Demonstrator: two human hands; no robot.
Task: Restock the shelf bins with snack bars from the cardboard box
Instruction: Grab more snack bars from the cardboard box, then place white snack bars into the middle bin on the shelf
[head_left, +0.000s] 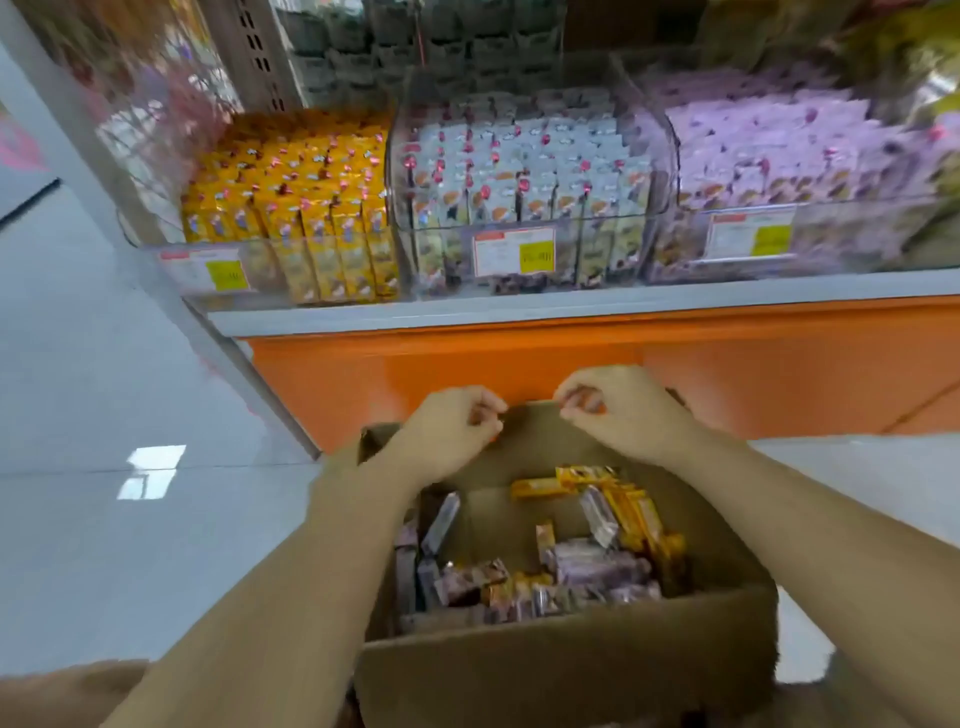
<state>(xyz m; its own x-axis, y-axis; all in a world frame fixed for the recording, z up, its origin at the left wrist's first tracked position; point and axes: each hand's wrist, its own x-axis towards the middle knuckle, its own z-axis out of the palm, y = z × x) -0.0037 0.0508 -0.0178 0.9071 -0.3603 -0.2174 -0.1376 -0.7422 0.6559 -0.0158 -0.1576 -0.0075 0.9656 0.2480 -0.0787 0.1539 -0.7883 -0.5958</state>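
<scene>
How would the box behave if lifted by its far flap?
The flap would likely bend; it looks like thin cardboard. The box is probably light, as bars cover only its bottom. They may slide when it tilts.

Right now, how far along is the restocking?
Done: the yellow bin, grey bin and purple bin look well filled. In hand: the left hand and right hand both pinch the far flap of the cardboard box; neither holds a bar. Left: plenty of mixed snack bars lie in the box.

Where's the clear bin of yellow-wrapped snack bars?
The clear bin of yellow-wrapped snack bars sits upper left in the head view, on the grey shelf ledge, directly left of the clear bin of white-wrapped bars.
</scene>
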